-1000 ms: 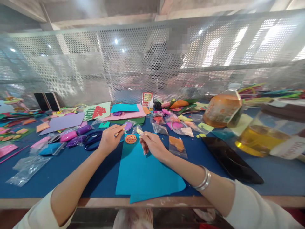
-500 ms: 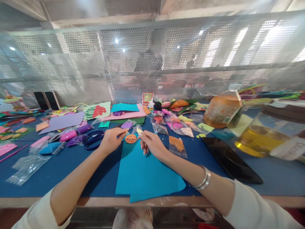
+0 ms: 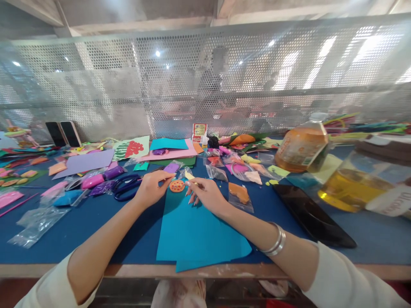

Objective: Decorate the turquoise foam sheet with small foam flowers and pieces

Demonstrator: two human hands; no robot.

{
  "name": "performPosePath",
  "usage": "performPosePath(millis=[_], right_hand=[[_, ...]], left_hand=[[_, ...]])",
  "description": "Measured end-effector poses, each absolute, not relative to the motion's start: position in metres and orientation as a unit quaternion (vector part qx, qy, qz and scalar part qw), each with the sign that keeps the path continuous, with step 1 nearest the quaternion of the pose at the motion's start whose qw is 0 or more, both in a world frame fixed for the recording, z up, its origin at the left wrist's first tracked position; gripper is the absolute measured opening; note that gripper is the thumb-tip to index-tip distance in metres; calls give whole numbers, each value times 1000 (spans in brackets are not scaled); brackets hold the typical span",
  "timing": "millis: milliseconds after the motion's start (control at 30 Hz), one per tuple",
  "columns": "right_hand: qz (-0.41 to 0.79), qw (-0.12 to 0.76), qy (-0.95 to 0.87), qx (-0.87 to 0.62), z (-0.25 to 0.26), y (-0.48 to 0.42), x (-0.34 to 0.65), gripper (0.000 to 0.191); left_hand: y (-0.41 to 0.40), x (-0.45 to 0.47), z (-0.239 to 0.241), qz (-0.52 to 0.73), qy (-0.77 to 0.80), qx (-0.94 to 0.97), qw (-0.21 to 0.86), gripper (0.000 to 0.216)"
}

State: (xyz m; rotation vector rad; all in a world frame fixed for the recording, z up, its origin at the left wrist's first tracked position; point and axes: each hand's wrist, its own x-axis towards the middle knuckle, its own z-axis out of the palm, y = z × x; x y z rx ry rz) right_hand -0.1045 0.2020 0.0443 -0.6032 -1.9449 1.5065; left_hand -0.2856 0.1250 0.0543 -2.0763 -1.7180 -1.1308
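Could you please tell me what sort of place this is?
Most likely a craft bench in a shared workshop: a teal paper sheet and clear bags of coloured clay lie on the blue-covered table, purple-handled scissors sit beside the left hand, and a perforated metal screen stands behind.

Small round orange disc (image 3: 176, 186), red-dotted, flat on far end of teal sheet (image 3: 199, 231). Sheet flat, mid-width of tabletop (image 3: 80, 231), near corner reaching near edge. Tip of thin stick (image 3: 167, 179) at disc's left rim.
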Motion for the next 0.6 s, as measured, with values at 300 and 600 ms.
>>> performPosePath(millis=[300,600], right_hand=[[609,292,-684,-277,46,204,-104,24],[667,319,-624,-255,42,208,-108,23]], left_hand=[[123,-282,57,-378,-592,-706,88,20],[123,-274,53,-396,-577,-714,27,16]])
